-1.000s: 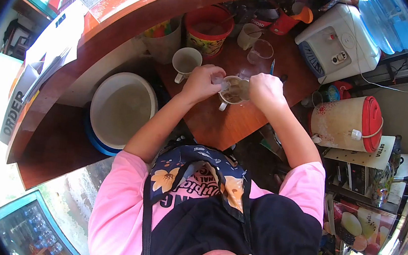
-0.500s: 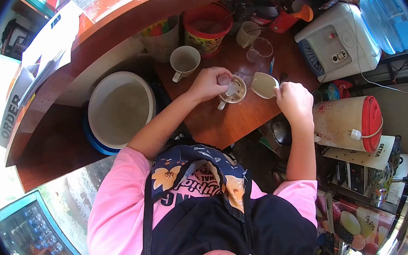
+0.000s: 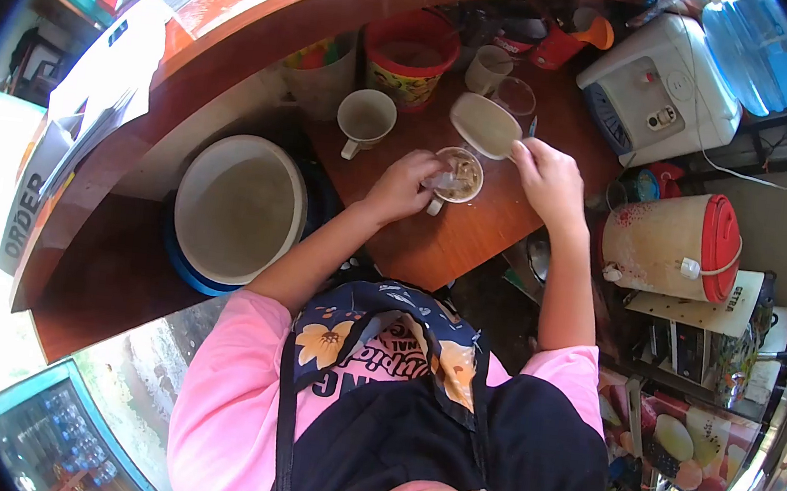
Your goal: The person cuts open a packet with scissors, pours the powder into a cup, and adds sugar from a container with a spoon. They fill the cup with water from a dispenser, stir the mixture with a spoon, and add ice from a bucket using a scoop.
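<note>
On the wooden table a white mug [image 3: 474, 189] holds a brownish, lumpy mixture. My left hand [image 3: 407, 186] is at its left rim, fingers closed on a small clear piece [image 3: 439, 182] whose kind I cannot make out. Behind the mug, my right hand [image 3: 547, 172] grips the right end of a pale, shallow oval scoop [image 3: 485, 126]. That scoop is tilted, its broad face toward me. To the left stands another white mug [image 3: 365, 120], apart from both hands.
Behind are a red bucket [image 3: 408, 67], a light cup [image 3: 488, 69] and a clear round container [image 3: 514, 96]. A water dispenser [image 3: 654, 91] stands back right, a red-lidded jug [image 3: 667, 244] on the right. Left of the table is a large pale tub [image 3: 298, 221].
The oval scoop has moved left and back, behind the mug, and turned its broad face more toward me. My left hand stays at the mug, slightly lower. The view has shifted slightly.
</note>
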### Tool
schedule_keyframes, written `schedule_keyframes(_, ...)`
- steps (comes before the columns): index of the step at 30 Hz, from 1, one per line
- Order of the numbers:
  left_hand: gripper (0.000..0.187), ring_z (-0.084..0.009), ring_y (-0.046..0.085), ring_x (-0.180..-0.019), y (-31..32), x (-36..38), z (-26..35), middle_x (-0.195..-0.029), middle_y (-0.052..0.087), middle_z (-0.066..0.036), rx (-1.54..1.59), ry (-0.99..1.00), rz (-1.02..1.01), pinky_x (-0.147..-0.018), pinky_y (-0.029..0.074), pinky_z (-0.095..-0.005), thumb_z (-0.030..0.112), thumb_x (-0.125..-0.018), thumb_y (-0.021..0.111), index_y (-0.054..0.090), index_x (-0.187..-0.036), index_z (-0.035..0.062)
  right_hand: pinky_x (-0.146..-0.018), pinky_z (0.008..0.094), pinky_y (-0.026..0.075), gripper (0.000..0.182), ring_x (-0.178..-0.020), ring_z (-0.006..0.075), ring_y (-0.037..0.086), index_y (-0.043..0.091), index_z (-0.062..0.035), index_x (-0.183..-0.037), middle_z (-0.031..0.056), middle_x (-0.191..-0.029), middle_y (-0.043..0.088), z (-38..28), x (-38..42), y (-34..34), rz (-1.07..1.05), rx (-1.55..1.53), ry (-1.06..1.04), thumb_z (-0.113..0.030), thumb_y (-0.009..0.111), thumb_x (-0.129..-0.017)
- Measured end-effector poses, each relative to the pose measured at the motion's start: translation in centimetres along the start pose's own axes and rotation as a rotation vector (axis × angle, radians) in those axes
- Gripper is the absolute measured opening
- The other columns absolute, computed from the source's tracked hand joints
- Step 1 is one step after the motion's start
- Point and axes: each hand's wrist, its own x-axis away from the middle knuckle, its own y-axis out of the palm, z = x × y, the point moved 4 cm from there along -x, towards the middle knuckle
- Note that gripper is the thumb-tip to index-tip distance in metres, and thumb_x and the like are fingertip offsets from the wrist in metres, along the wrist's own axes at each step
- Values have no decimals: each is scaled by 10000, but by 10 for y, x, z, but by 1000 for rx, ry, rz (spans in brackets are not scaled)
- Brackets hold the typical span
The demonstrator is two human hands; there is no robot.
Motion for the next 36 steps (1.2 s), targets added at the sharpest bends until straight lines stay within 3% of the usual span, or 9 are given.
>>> schedule_keyframes(6, 337, -334, 511, -1062, 15, 16, -26, -1065, 575, -152, -32, -127, -63, -908, 427, -412, 71, -713, 563, 588, -1047, 39, -688, 464, 477, 280, -800, 374, 611, 643, -63, -868, 186, -824, 637, -120, -42, 77, -294, -145, -363, -311, 514, -860)
schedule_keyframes(11, 433, -337, 496, -1105, 17, 12, -22, -1143, 540, -163, -104, 116, 52, -954, 403, -416, 74, -688, 643, 565, -1113, 36, -747, 484, 465, 296, -823, 374, 607, 645, -35, -857, 198, -845, 628, -214, -28, 217, -569, -110, -564, -293, 500, -859)
schedule_keyframes(14, 445, -343, 471, -1135, 16, 13, -25, -1148, 535, -164, -55, 119, 16, -992, 364, -427, 132, -698, 667, 558, -1120, 42, -767, 462, 465, 298, -857, 372, 601, 644, -41, -878, 192, -880, 630, -233, -22, 219, -386, -282, -659, -306, 509, -852)
schedule_keyframes(16, 480, -347, 457, -1147, 12, 16, -17, -1169, 517, -175, -56, 92, 99, -999, 357, -425, 74, -688, 648, 538, -1153, 42, -771, 441, 467, 234, -851, 364, 599, 634, -41, -918, 180, -887, 627, -226, -41, 180, -291, -472, -500, -244, 573, -817)
schedule_keyframes(20, 599, -380, 395, -1217, 3, 30, -7, -1279, 440, -192, -139, 3, 94, -1039, 316, -429, 63, -692, 644, 446, -1255, 17, -695, 395, 491, 172, -757, 276, 629, 651, -56, -871, 133, -818, 648, -170, -102, 145, 628, -606, -312, -109, 691, -712)
schedule_keyframes(23, 624, -406, 376, -1238, -9, 39, 5, -1312, 428, -197, -137, -37, 175, -1051, 301, -445, 95, -698, 656, 427, -1272, 4, -647, 416, 490, 224, -701, 316, 624, 665, -40, -847, 131, -798, 659, -157, -139, 168, 286, -611, -357, -133, 742, -657)
schedule_keyframes(29, 608, -398, 418, -1199, -43, 81, 2, -1273, 454, -204, -213, -118, 304, -1024, 329, -462, 97, -696, 671, 446, -1253, 11, -653, 359, 510, 87, -704, 296, 630, 686, -46, -734, 148, -806, 647, -170, -123, 134, 372, -642, -480, -95, 724, -672)
schedule_keyframes(32, 586, -384, 451, -1155, -65, 113, -2, -1239, 477, -195, -359, -186, 388, -982, 370, -458, 113, -695, 678, 462, -1232, 19, -612, 307, 512, 154, -719, 216, 654, 677, -43, -840, 104, -803, 669, -169, -95, 111, 514, -635, -637, -38, 729, -695)
schedule_keyframes(36, 530, -391, 455, -1140, -90, 171, -25, -1229, 490, -205, -565, -328, 495, -961, 375, -468, 114, -721, 674, 492, -1209, 17, -626, 307, 520, 199, -748, 264, 656, 613, -22, -906, 119, -866, 670, -161, -44, 57, 641, -729, -879, -5, 706, -731)
